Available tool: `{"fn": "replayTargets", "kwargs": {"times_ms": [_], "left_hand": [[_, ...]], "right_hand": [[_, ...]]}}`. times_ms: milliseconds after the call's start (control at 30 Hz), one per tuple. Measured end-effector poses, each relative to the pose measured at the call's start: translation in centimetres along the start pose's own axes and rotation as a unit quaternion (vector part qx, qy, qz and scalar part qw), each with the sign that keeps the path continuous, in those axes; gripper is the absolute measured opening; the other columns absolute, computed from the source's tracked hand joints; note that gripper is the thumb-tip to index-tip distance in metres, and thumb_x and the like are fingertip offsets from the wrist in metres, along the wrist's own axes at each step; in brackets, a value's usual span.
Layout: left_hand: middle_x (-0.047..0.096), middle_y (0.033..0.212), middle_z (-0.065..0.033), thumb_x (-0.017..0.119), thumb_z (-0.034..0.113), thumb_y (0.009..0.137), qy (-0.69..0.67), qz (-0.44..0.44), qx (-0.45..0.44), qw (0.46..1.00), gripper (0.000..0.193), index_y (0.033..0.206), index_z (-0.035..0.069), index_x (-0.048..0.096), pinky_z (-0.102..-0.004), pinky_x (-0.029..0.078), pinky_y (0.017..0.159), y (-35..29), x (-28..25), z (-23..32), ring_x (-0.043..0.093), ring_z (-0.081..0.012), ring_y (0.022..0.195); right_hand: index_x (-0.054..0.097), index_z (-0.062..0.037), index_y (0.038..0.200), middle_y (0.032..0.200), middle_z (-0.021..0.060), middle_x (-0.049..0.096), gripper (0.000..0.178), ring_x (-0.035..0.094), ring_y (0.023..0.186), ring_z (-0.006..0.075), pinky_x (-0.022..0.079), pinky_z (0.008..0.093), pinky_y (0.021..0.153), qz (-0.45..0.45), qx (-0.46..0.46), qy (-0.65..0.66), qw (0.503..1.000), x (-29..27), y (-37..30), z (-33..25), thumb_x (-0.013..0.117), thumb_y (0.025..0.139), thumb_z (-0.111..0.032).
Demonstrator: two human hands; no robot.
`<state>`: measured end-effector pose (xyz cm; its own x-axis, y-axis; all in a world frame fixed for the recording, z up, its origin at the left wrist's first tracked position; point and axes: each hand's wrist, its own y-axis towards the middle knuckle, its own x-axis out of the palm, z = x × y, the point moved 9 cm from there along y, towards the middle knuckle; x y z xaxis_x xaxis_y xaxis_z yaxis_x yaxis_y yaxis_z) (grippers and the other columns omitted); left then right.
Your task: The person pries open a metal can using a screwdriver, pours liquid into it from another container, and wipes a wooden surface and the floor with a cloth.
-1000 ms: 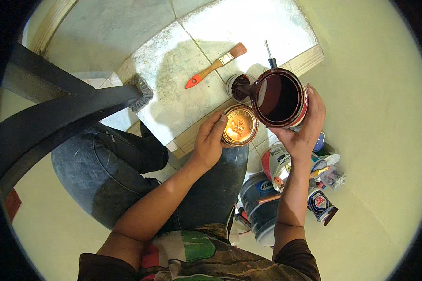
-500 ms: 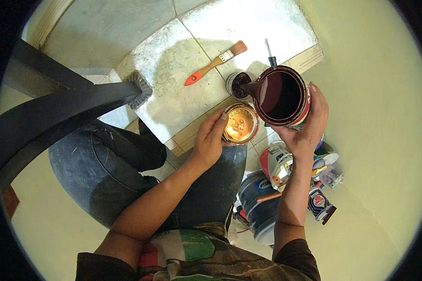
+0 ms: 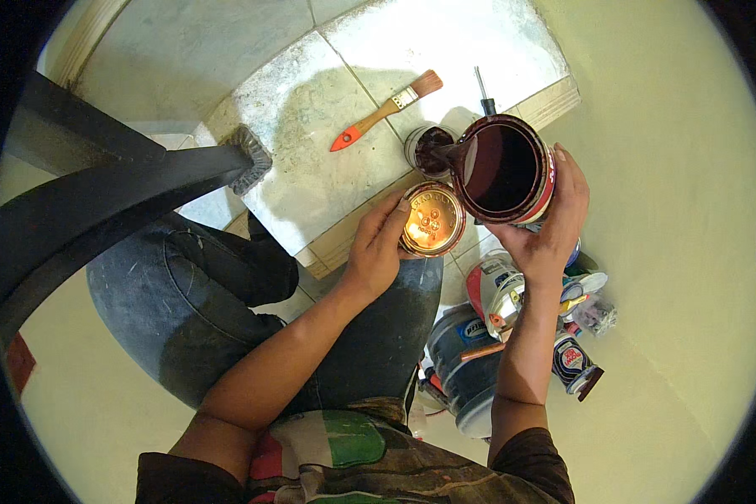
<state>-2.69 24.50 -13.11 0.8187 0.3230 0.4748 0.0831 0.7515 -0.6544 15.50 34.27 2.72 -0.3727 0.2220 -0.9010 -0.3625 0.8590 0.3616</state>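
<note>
My right hand [image 3: 553, 220] is wrapped round a paint can [image 3: 512, 172], tilted to the left. Dark reddish-brown paint runs from its lip into a small clear container [image 3: 420, 158] on the tiled step. In my left hand [image 3: 376, 252] is a round gold-coloured can lid [image 3: 431, 220], pinched by its edge beside the can, with paint round its rim. A flat paintbrush [image 3: 388, 110] with a red-tipped wooden handle lies on the step, left of the container. The shaft and dark handle of a screwdriver-like tool [image 3: 485, 101] show behind the can.
A black curved metal railing [image 3: 118, 189] comes in from the left and ends on the tiled step [image 3: 298, 160]. By my right forearm stand a dark bucket [image 3: 462, 370], a white-and-red container [image 3: 497, 290] and a small dark can [image 3: 573, 363]. A pale wall or floor [image 3: 672, 210] lies to the right.
The paint stream at the can's lip looks thinner, and the paint surface in the small container shows more. The can and lid have shifted only slightly; both hands keep their grip.
</note>
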Motion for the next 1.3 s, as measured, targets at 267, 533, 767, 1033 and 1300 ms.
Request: {"fn": "replayTargets", "kwargs": {"times_ms": [267, 533, 767, 1033, 1300], "left_hand": [[0.069, 0.132, -0.0139, 0.054, 0.037, 0.116, 0.043, -0.014, 0.014, 0.999, 0.056, 0.153, -0.005, 0.053, -0.0308, 0.069, 0.078, 0.6, -0.4, -0.2, 0.075, -0.0158, 0.105], [0.073, 0.123, -0.0094, 0.051, 0.030, 0.117, -0.002, 0.003, 0.004, 1.000, 0.044, 0.145, -0.002, 0.059, -0.0277, 0.068, 0.074, 0.0, 0.2, 0.3, 0.075, -0.0118, 0.099], [0.073, 0.124, -0.0097, 0.051, 0.029, 0.117, 0.019, 0.009, 0.007, 1.000, 0.044, 0.147, -0.003, 0.058, -0.0296, 0.069, 0.076, 0.1, -0.2, 0.2, 0.076, -0.0133, 0.101], [0.073, 0.123, -0.0111, 0.049, 0.028, 0.117, 0.019, -0.003, 0.009, 1.000, 0.043, 0.146, -0.003, 0.058, -0.0296, 0.069, 0.076, -0.2, 0.4, 0.7, 0.076, -0.0146, 0.104], [0.071, 0.128, -0.0117, 0.050, 0.030, 0.117, -0.003, -0.028, 0.021, 0.999, 0.045, 0.147, -0.003, 0.057, -0.0318, 0.069, 0.080, 0.1, 0.8, -0.1, 0.075, -0.0155, 0.109]], "right_hand": [[0.050, -0.0021, 0.157, 0.151, 0.0252, 0.060, 0.117, 0.058, 0.137, 0.0453, 0.044, 0.0566, 0.113, 0.005, -0.008, -0.001, 1.000, -0.3, 0.1, -0.3, 0.100, 0.064, -0.053], [0.051, -0.0014, 0.156, 0.151, 0.0253, 0.060, 0.116, 0.059, 0.136, 0.0454, 0.044, 0.0568, 0.112, 0.012, -0.016, -0.002, 1.000, -0.2, 0.4, -0.7, 0.098, 0.066, -0.056], [0.051, -0.0013, 0.156, 0.152, 0.0239, 0.060, 0.121, 0.059, 0.138, 0.0421, 0.048, 0.0510, 0.115, -0.002, 0.003, 0.000, 1.000, -0.3, 0.5, -0.8, 0.106, 0.058, -0.044], [0.051, -0.0003, 0.155, 0.147, 0.0227, 0.062, 0.123, 0.062, 0.135, 0.0416, 0.048, 0.0523, 0.113, 0.025, 0.063, 0.085, 0.994, -0.4, 0.2, 0.0, 0.108, 0.055, -0.045], [0.052, 0.0020, 0.153, 0.147, 0.0204, 0.063, 0.123, 0.064, 0.133, 0.0374, 0.051, 0.0469, 0.112, 0.047, 0.085, 0.117, 0.988, -1.3, 0.7, 0.3, 0.108, 0.056, -0.048]]}}
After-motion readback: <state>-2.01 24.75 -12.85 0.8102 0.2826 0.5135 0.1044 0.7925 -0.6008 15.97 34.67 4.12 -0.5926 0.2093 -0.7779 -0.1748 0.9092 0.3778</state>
